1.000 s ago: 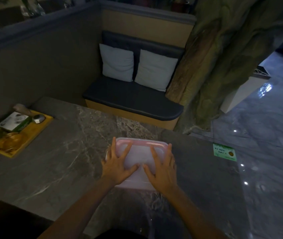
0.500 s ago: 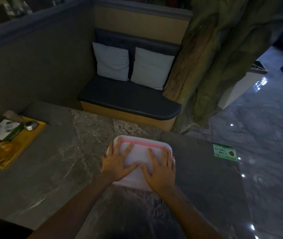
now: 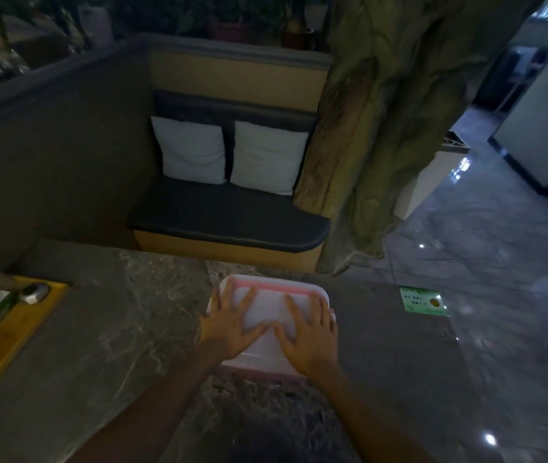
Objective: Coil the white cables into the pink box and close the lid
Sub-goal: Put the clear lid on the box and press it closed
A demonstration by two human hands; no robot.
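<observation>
Lid (image 3: 267, 309) lay flat on the pink box (image 3: 262, 367), which sat near the far edge of the marble bench (image 3: 108, 329), about midway along it. My left hand (image 3: 229, 329) and right hand (image 3: 309, 339) both pressed down on the lid, palms flat, fingers spread wide; neither grip was closed around anything. My thumbs nearly met over the lid's middle. The cables were hidden from sight. A yellow tray (image 3: 28, 324) rested at the bench's left edge, well apart from the box.
</observation>
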